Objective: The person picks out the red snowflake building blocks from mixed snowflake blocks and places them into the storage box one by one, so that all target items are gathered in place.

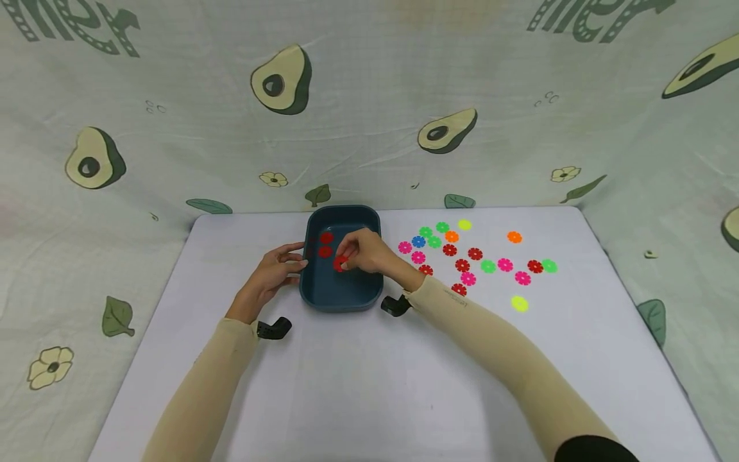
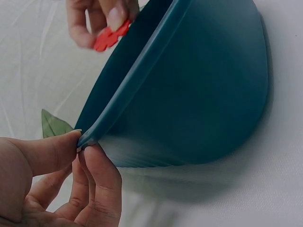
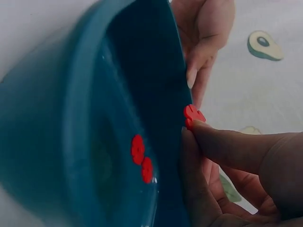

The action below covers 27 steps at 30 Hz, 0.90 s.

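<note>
A dark teal rectangular tub [image 1: 340, 298] stands on the table with two red notched discs [image 1: 326, 251] lying on its floor. My left hand [image 1: 270, 273] is at the tub's left side; in the left wrist view its thumb and fingers pinch the rim [image 2: 137, 71]. Over the tub, my right hand [image 1: 366, 251] pinches another red flower-shaped disc [image 3: 193, 115] between thumb and index finger. That disc is held above the tub's floor, inside its outline in the head view.
Right of the tub, flat notched discs lie scattered: several red [image 1: 462, 265], pink [image 1: 505, 264] and green [image 1: 487, 266], two orange [image 1: 514, 237], two yellow [image 1: 519, 303] and one blue [image 1: 418, 242]. A cloth printed with avocados [image 1: 283, 80] hangs behind the white table [image 1: 358, 385].
</note>
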Tool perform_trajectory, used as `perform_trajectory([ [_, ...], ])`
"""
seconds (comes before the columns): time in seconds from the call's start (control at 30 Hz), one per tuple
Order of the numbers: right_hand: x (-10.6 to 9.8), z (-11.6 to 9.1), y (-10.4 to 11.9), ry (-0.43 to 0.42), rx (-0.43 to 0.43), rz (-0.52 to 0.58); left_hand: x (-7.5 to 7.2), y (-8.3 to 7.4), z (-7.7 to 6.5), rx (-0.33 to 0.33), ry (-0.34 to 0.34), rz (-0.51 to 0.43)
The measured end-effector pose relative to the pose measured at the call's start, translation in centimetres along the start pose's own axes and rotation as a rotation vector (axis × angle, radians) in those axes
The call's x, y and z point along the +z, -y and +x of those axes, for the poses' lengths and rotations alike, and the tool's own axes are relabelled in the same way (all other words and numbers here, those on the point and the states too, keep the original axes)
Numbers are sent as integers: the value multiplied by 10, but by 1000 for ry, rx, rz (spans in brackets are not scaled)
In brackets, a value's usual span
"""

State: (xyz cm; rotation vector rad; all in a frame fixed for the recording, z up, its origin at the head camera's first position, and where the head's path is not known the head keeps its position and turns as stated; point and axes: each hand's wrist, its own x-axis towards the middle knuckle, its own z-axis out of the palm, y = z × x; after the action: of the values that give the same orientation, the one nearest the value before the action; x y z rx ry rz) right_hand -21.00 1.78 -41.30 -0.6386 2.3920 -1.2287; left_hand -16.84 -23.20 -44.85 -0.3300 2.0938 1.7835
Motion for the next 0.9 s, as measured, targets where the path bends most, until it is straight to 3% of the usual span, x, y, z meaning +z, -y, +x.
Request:
perform_trajectory([
  [0.5,21,34,8,50,93,-57,-2,2,3,-6,1,-7],
  [0.9,30,50,4,94,164,-60,-3,1,2,-8,-1,-11],
])
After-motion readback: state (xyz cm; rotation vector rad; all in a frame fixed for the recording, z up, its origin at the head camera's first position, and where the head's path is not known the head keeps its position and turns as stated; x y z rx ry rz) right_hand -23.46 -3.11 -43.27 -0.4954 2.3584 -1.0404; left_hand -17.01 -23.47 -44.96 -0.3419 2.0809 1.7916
